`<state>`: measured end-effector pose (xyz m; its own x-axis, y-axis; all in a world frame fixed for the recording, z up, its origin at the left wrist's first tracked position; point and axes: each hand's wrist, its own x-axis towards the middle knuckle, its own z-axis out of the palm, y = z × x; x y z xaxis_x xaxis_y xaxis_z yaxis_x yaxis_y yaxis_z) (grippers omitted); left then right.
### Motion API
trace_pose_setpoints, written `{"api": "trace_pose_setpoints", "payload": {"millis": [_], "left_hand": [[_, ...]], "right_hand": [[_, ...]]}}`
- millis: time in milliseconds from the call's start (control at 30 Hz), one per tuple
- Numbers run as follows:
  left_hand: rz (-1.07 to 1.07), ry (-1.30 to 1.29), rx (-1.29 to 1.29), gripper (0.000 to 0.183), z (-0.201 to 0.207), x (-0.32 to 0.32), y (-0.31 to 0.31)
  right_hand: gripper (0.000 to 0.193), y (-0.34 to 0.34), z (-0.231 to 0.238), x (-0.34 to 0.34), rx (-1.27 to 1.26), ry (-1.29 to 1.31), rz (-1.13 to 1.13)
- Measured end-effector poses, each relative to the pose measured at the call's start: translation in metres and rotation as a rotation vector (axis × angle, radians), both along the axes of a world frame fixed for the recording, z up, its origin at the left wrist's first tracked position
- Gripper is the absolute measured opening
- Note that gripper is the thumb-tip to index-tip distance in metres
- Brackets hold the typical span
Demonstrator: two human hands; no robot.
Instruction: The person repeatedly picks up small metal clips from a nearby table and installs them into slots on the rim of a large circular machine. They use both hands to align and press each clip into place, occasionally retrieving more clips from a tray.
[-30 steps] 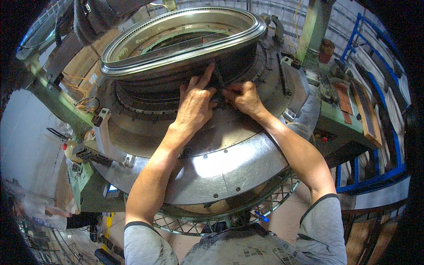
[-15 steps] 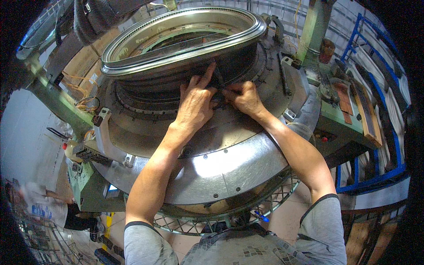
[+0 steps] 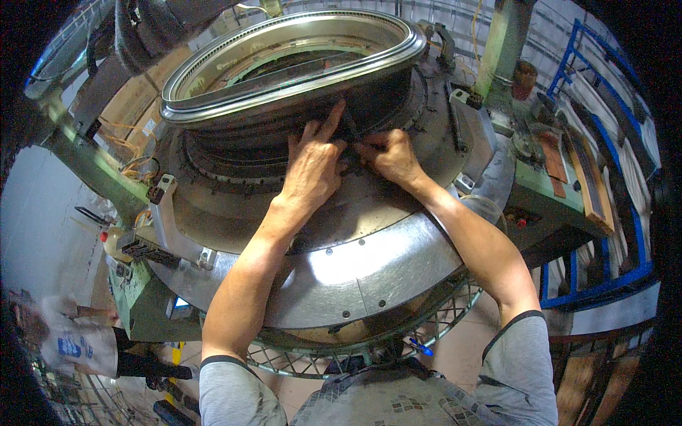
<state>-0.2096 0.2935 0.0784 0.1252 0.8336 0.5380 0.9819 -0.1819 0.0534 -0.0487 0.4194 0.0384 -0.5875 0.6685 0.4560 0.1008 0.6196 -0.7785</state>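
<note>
A large round metal machine, like a circular knitting machine, has a bright steel ring point(image 3: 298, 89) on a dark cylinder point(image 3: 245, 138). My left hand point(image 3: 312, 167) lies against the cylinder's near side. Its index finger is stretched up onto the dark wall and the other fingers are bent, with nothing visible in them. Just to its right, my right hand point(image 3: 394, 160) is closed in a pinch on a thin dark strip-like piece point(image 3: 351, 126) that slants up along the wall beside the left fingertip. Shadow hides the piece's ends and its exact kind.
A wide polished steel rim point(image 3: 341, 284) curves below my forearms. Green machine posts point(image 3: 497, 53) rise at both sides. A blue rack point(image 3: 604, 135) with pale rolls stands at the right. Another person point(image 3: 82, 341) is at the lower left.
Both my hands hold nearly the same position. The other person at the lower left has shifted a little to the right.
</note>
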Motion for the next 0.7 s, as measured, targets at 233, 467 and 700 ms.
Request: {"api": "trace_pose_setpoints", "payload": {"millis": [233, 467, 700], "left_hand": [[0.020, 0.024, 0.032, 0.019, -0.0004, 0.0018, 0.0011], [0.028, 0.020, -0.023, 0.010, 0.0043, 0.0029, -0.0027], [0.023, 0.063, 0.052, 0.024, -0.0008, 0.0012, 0.0012]], "right_hand": [[0.020, 0.0008, -0.0046, -0.0028, 0.055, 0.056, 0.005], [0.022, 0.0028, -0.0060, -0.0026, 0.101, 0.047, -0.007], [0.023, 0.0029, -0.0062, -0.0026, 0.100, 0.019, -0.027]]}}
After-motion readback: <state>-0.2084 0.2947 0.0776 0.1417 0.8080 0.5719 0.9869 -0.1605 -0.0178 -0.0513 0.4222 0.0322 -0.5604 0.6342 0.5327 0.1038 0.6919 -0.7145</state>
